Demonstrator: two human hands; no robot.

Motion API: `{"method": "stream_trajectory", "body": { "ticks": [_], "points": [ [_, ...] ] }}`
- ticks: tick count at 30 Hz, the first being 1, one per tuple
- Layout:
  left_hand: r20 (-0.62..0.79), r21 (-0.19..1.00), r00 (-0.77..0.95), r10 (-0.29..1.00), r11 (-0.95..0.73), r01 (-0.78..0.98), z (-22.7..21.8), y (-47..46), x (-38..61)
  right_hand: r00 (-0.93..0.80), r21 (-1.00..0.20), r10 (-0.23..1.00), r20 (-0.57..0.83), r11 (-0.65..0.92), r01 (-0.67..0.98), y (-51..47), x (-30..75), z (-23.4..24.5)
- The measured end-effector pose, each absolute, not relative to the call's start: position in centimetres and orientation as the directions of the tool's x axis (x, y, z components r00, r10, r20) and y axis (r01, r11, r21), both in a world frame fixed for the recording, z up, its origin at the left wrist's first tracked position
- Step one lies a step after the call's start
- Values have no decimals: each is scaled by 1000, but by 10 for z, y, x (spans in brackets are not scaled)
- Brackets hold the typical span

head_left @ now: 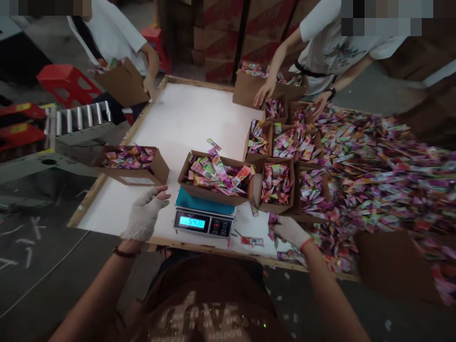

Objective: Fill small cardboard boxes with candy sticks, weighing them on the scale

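A cardboard box (217, 194) filled with small colourful sachets (210, 168) rests on a digital scale (204, 222) with a lit blue display. My left hand (142, 213), in a pale glove with bare fingertips, hovers left of the scale. Its fingers are loosely bent and nothing shows in them. Behind it stands another filled box (133, 166) with a white label. On the right, my gloved right hand (291, 231) has its fingers closed on a purple sachet (272, 221) at the edge of the pile. A loose sachet (252, 241) lies near the scale.
Several filled boxes (277, 185) stand right of the scale, beside a big sachet heap (384, 166). Across the white table (199, 104), one person (327, 52) handles boxes; another person (114, 33) holds a box at left. A roller conveyor (83, 118) is at far left.
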State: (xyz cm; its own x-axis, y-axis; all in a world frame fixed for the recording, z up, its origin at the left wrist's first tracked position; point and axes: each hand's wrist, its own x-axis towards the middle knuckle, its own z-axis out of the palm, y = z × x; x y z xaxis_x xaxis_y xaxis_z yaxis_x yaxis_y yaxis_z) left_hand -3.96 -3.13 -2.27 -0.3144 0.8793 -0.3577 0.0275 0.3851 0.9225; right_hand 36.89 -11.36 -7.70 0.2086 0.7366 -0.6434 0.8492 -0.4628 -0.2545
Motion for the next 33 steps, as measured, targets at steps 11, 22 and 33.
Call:
{"method": "stream_trajectory", "body": {
  "ticks": [11, 22, 33],
  "points": [
    [-387, 907, -291, 875, 418, 48, -28, -39, -43, -354, -257, 896, -269, 287, 923, 14, 224, 106],
    [-439, 868, -384, 812, 494, 55, -49, -59, -77, 115, -458, 854, -507, -380, 804, -88, 325, -69],
    [-214, 954, -287, 934, 263, 145, -18, -9, -45, 279, -298, 722, -634, -560, 773, -176, 324, -160]
  ]
}}
